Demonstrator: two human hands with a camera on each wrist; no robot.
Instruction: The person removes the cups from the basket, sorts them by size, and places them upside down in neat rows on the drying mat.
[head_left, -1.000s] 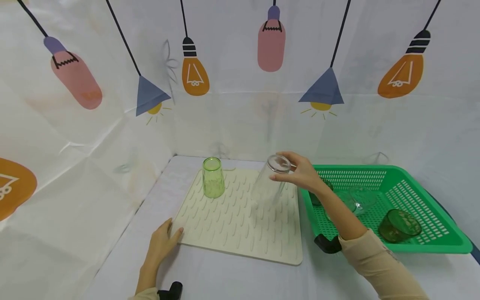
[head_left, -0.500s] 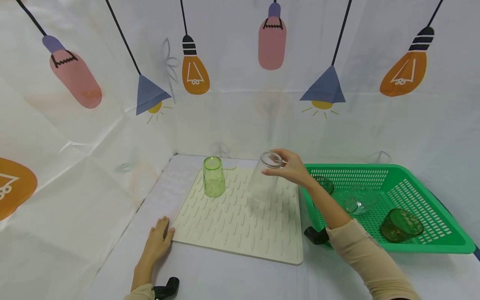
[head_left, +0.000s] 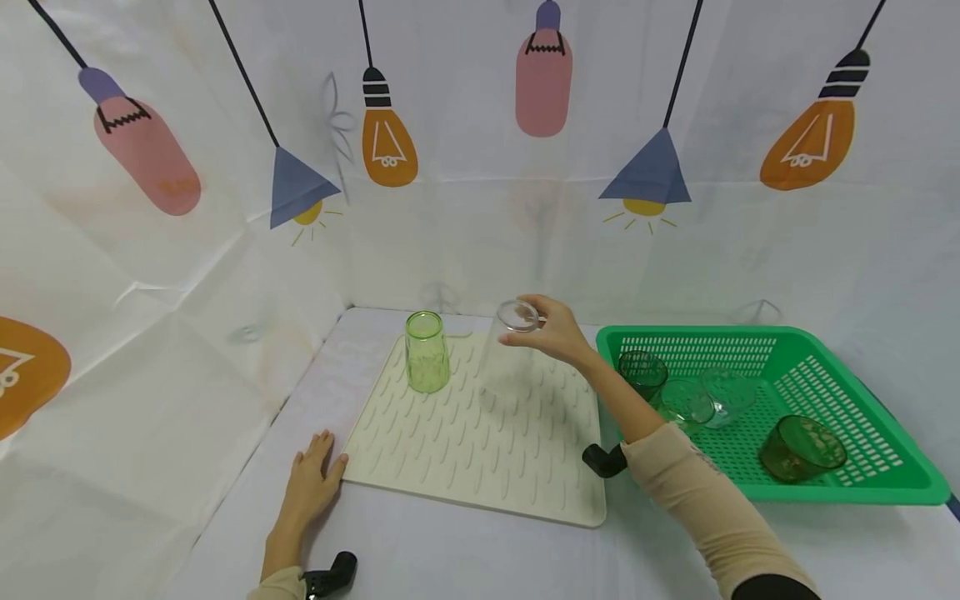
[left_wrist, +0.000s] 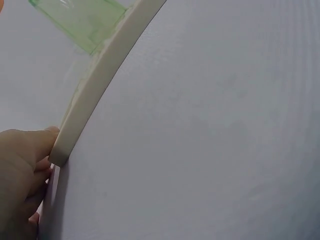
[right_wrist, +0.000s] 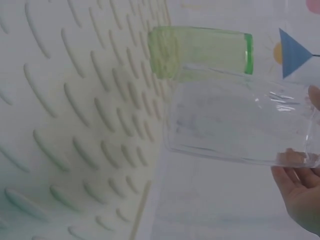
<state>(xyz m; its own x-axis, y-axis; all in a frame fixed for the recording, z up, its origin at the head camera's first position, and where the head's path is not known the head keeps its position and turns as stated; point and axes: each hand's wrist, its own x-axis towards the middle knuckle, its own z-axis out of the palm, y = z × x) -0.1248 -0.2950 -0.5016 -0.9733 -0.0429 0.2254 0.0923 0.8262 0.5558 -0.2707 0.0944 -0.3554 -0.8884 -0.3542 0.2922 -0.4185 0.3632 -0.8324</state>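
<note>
My right hand (head_left: 555,333) pinches a clear drinking glass (head_left: 501,362) by its upper end, between the thumb and fingers. The glass is bottom-up over the pale ribbed mat (head_left: 465,450); I cannot tell whether its mouth touches the mat. Just left of it, a light green drinking glass (head_left: 427,358) stands upside down on the mat. In the right wrist view the clear glass (right_wrist: 235,120) partly overlaps the green one (right_wrist: 200,50). My left hand (head_left: 307,483) rests at the mat's near left corner, its thumb against the edge, as the left wrist view confirms.
A green slotted basket (head_left: 847,496) stands right of the mat. It holds several glasses, among them dark green ones (head_left: 801,450) and a clear one (head_left: 727,396). A white sheet printed with lamps (head_left: 480,242) hangs behind and to the left.
My right hand has carried the clear glass leftward across the mat, toward the green glass, and it is now more upright. My left hand has shifted slightly left along the mat's corner.
</note>
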